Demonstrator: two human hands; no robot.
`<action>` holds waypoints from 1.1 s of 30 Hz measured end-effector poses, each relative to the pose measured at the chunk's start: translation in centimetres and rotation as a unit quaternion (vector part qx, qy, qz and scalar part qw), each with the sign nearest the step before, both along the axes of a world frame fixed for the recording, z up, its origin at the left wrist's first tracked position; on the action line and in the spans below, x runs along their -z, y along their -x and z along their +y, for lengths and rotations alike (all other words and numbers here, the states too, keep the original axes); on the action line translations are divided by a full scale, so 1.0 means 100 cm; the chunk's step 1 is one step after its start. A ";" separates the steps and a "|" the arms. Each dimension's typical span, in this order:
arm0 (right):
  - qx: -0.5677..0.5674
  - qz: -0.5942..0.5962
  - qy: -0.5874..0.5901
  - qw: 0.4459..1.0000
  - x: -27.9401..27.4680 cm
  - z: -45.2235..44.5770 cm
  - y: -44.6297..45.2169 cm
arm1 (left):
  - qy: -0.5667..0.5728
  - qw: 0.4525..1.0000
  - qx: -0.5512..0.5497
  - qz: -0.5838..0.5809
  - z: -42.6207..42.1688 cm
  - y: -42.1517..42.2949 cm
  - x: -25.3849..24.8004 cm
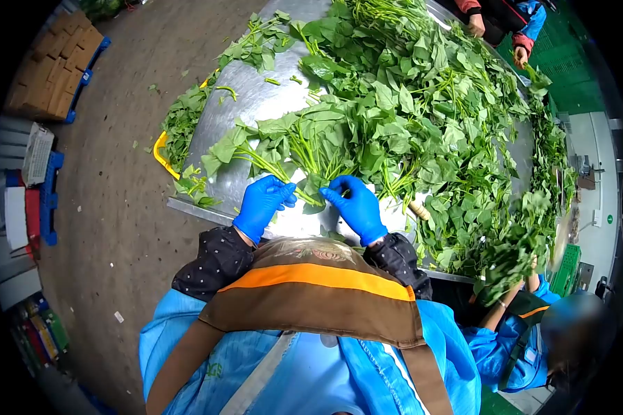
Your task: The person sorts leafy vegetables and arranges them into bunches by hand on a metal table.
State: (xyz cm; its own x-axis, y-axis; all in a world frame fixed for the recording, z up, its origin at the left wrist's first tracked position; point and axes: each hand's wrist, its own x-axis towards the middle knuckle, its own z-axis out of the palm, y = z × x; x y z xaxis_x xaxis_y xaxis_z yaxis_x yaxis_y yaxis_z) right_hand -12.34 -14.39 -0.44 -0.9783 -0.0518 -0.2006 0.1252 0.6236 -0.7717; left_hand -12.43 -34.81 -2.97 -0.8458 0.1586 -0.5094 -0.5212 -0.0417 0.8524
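My left hand (264, 205), in a blue glove, is closed with its fingertips on a few pale green stems of leafy greens (277, 168). Those stems slant down to the right, their leaves toward the upper left. My right hand (357, 209), also gloved in blue, pinches at a green leaf (314, 185) beside the stem ends. Both hands are just above the near edge of a metal table (211, 149). Right beyond them lies a bunch of greens (318, 149) with its stems toward me.
A large heap of leafy greens (422, 104) covers much of the table. A yellow-rimmed container (160, 155) of greens stands at the left. One co-worker (512, 346) at lower right holds a bunch; another person's hand (520, 57) is at upper right. Cardboard boxes (52, 62) stand far left.
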 end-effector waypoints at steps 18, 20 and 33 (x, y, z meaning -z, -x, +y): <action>0.066 0.100 -0.010 0.993 -0.010 0.017 -0.002 | -0.291 0.942 -0.054 -0.157 -0.012 -0.005 0.023; 0.076 -0.078 0.056 0.992 -0.008 0.005 0.005 | -0.247 0.966 -0.011 -0.076 -0.012 -0.007 0.033; -0.039 -0.284 0.387 0.876 0.011 -0.039 0.013 | -0.050 0.988 -0.107 0.105 0.005 -0.012 0.007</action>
State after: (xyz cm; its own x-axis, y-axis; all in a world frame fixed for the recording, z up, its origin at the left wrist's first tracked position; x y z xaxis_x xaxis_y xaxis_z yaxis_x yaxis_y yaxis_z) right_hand -13.62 -18.30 -1.55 -0.7188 -0.4507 -0.5293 0.6071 -0.0360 -0.7938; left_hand -11.21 -34.32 -3.65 -0.9504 0.0054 -0.3110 -0.3045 -0.2204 0.9267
